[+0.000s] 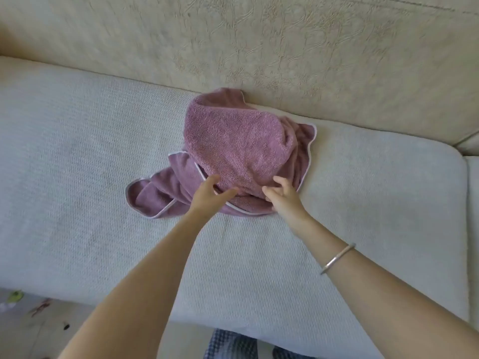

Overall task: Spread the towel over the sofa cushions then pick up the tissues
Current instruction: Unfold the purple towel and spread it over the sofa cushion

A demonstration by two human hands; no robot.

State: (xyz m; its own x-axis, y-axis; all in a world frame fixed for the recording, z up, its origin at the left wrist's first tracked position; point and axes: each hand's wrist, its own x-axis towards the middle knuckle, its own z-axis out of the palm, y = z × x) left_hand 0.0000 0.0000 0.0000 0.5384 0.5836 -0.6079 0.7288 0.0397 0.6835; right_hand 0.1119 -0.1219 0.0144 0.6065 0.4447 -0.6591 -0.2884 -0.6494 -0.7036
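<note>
A: Right, position of the towel [241,154]?

B: Mauve terry, pale piping on the hem. Bunched in a loose heap on the seat cushion [77,156], up at the cushion's rear edge. Its top fold touches the backrest [285,47]. One flap trails toward the cushion's front-left; another hangs off the heap's right side.

A: Spread at all?

B: No. Crumpled, folded over itself several times. Most of the cushion lies bare around it.

A: Left hand [207,196]?

B: Reaching in from the front edge, over the near side of the heap. Fingers loose and apart, thumb out to the right. The fingertips lie at the piped hem, but nothing is pinched that I can see. Whether they press the cloth, I cannot tell; slight blur.

A: Right hand [283,196]?

B: Just beside the left, on the heap's near right side. Fingers curled but spread, also released, gripping nothing. The palm overlaps the lower hem. A silver bangle [337,258] sits on that forearm.

A: Cushion itself?

B: Pale grey-white, woven texture. A seam at its right edge, with a second cushion [473,229] starting beyond. Backrest is cream with an embossed pattern.

A: Tissues?

B: Not identifiable. Small blurred bits lie on the floor [39,330] below the cushion's front-left corner; too unclear to name.

A: Anything else?

B: Checked blue fabric [228,343] at the bottom, below the front edge.
</note>
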